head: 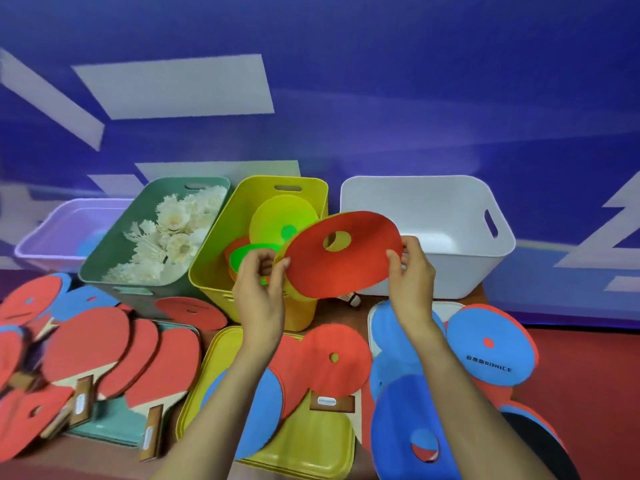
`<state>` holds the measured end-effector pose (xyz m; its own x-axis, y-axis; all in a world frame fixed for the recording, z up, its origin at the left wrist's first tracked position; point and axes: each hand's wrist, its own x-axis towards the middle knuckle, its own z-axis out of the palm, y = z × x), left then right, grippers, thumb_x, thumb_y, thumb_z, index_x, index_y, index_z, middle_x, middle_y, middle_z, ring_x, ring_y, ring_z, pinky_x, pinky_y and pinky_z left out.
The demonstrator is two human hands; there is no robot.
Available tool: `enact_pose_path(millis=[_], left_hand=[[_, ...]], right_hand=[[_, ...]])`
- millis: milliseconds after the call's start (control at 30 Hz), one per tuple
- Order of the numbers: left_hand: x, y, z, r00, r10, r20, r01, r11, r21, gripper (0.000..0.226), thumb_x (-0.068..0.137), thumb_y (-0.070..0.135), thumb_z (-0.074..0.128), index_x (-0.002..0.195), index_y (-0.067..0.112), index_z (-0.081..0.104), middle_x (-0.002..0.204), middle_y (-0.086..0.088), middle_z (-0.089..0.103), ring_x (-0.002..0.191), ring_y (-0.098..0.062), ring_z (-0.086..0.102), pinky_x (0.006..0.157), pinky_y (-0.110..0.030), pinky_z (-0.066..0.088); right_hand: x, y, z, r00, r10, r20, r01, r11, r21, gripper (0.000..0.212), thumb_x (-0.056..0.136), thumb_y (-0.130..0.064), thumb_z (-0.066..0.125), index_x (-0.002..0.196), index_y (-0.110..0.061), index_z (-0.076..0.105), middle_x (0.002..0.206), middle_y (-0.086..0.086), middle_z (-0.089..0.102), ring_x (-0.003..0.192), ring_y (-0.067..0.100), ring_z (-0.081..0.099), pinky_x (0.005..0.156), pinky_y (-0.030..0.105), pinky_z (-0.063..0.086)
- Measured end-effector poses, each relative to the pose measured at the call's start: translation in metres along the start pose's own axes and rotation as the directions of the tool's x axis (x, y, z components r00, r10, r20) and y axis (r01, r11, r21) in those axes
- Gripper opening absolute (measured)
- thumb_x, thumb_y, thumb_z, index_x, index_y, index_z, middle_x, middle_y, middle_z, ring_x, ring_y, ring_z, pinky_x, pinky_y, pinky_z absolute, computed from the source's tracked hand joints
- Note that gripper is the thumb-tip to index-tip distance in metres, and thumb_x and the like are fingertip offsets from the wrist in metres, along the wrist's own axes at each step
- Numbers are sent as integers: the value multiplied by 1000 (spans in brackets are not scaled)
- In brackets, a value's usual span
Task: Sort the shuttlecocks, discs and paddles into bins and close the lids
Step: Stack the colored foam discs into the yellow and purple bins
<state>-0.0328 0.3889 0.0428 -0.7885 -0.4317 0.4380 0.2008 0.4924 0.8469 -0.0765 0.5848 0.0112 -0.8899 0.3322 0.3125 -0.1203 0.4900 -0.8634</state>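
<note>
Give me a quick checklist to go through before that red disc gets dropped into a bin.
1. Grip on the red disc: ok. The left hand and right hand pinch opposite edges.
2. Right bin chosen: ok. The yellow bin already holds discs; the green bin holds shuttlecocks.
3. Yellow bin open: ok, no lid on it.
4. Room left inside it: cannot tell, the red disc hides part of it.
5. Yellow lid free for closing later: not ok. A blue disc and a paddle lie on it.
</note>
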Motion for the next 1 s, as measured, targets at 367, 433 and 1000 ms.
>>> enact_pose_path(millis=[367, 433, 1000], left_hand=[[90, -56, -65, 981, -184, 60, 167, 961, 221, 46, 86, 3, 60, 126, 14, 42, 113, -1, 55, 78, -29, 61, 71, -35, 48], [104, -72, -73, 947, -275, 169, 200, 911, 362, 40, 85, 2, 59, 123, 10, 48, 115, -9, 59, 80, -31, 62, 74, -35, 47], [146, -125, -52, 765, -225, 603, -230, 780, 583, 43, 88, 25, 61, 129, 18, 53, 132, -7, 51, 119, -28, 44, 101, -37, 36]], right_hand=[[34, -91, 77, 988, -150, 47, 150, 989, 8, 54, 94, 1, 37, 140, -27, 38, 120, 5, 48, 95, 7, 47, 83, 24, 41], [40, -99, 97, 991, -129, 41, 130, 991, -21, 49, 94, 1, 36, 136, -24, 43, 120, 6, 46, 94, 11, 49, 81, 27, 41], [72, -70, 205, 949, 102, 300, 83, 833, -547, 38, 90, -4, 49, 128, -7, 53, 141, 16, 36, 131, 33, 31, 111, 40, 27]])
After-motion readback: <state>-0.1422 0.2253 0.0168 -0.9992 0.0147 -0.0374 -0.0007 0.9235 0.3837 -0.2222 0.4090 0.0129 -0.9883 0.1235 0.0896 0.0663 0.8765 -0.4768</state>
